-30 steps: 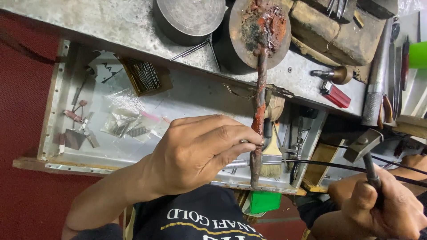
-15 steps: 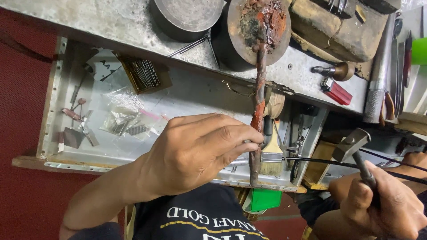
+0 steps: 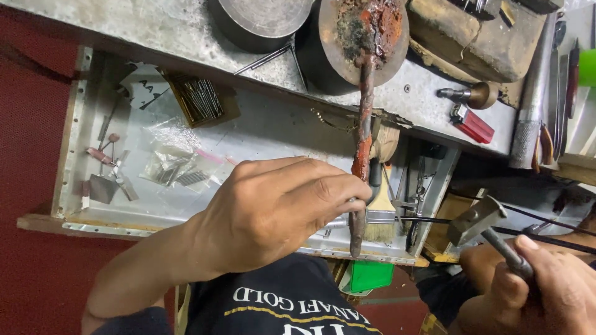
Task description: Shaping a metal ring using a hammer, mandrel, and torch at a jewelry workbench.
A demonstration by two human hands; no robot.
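The left hand (image 3: 279, 211) pinched a stick (image 3: 362, 142) caked with red wax. The right hand (image 3: 546, 291) gripped a small hammer (image 3: 481, 223), raised short of the stick; no blow had landed.

Left hand (image 3: 279, 211) pinched, apparently gripping; right hand (image 3: 546, 291) fisted low, thumb extended.

Hands: 2, left hand (image 3: 279, 211) and right hand (image 3: 546, 291), both bare, no gloves, rings or watch.
Forearms: bare, no sleeves showing.
Shirt (image 3: 279, 304): black, short-sleeved, yellow and white lettering across the chest.
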